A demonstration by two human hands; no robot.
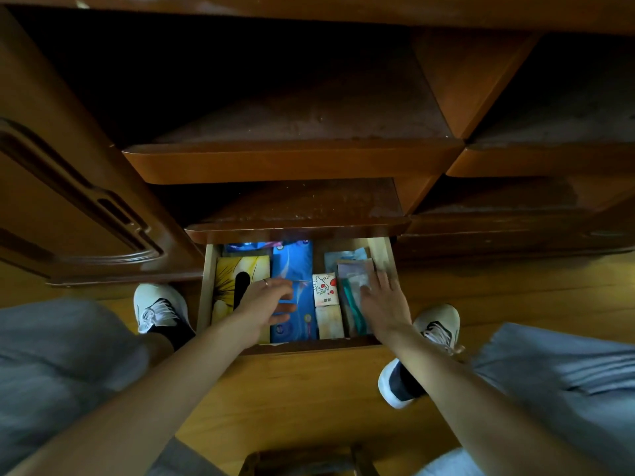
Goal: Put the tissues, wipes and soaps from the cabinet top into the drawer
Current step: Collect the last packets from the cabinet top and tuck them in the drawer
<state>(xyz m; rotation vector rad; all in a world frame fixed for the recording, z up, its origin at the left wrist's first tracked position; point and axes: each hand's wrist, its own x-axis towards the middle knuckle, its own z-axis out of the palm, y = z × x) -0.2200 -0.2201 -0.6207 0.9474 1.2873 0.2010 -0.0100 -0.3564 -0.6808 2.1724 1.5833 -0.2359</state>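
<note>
We see the drawer (pixel 207 286) pulled open at lower centre of the frame, under the wooden cabinet (pixel 292 159). Inside, from left to right: a yellow tissue box (pixel 228 283) against the left wall, a long blue wipes pack (pixel 293 262) beside it, then a small white pack with a cartoon print (pixel 323 289) with a pale soap box (pixel 329 322) just below it, and a stack of clear-wrapped packets (pixel 354 269) in the right part. Another blue pack (pixel 240 247) sits at the back, mostly hidden.

Left hand (pixel 264 305) is over the yellow box and blue pack, fingers (pixel 285 307) loosely curled and apart, gripping nothing we can make out. Right hand (pixel 383 304) lies flat on the packet stack, fingers spread and straight, slightly blurred.

Wooden floor (pixel 309 389) below, white sneakers either side of the drawer.
</note>
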